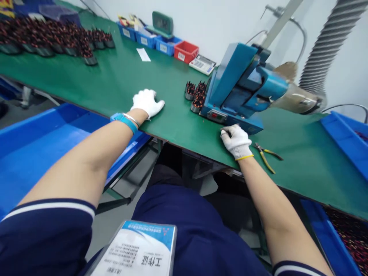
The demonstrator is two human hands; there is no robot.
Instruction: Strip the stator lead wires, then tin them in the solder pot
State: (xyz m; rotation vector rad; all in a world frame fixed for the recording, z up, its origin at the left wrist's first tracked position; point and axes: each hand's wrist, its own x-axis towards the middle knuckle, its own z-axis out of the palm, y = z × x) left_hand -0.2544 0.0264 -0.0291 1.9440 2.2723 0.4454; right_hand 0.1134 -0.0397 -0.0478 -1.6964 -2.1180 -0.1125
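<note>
My left hand, in a white knit glove, rests on the green table near its front edge. Its thumb stands apart from the fingers and nothing shows in it. My right hand, gloved too, lies by the front of a blue bench machine. Its fingers are curled closed; a small dark tip shows at them, too little to name. Cutting pliers with yellow handles lie just right of that hand. Small round parts with dark and copper-coloured pins stand against the machine's left side.
More pinned parts crowd the table's far left. Blue bins, a red bin and a calculator line the wall. A grey duct hose rises behind the machine. Large blue trays sit below the table's edge.
</note>
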